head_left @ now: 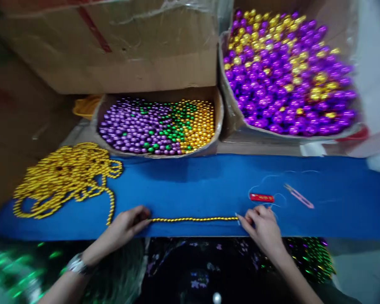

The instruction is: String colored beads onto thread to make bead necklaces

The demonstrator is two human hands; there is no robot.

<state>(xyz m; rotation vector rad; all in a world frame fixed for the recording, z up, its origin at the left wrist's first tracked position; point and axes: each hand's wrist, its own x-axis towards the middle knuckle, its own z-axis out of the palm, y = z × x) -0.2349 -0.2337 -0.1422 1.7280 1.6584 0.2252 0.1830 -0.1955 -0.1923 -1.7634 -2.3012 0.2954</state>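
A short string of small gold beads [194, 219] stretches nearly straight between my hands, just above or on the blue tabletop [183, 190]. My left hand [133, 220] pinches its left end. At the right end, my right hand [262, 223] pinches the string with thumb and fingers. Just beyond my right hand lies a small red piece with markings [261, 197], with thin pale thread curling around it. Farther right rests a pink-handled cutter or tweezers-like tool [299, 196]. To the left of my left hand, a loose strand end trails from a heap of gold bead strings [65, 177].
A low cardboard box [221, 120] behind the work area holds purple, green and gold beads. A taller carton [229, 122] at back right is full of larger purple and gold beads. Green bead strands [318, 259] hang below the table's front edge at right.
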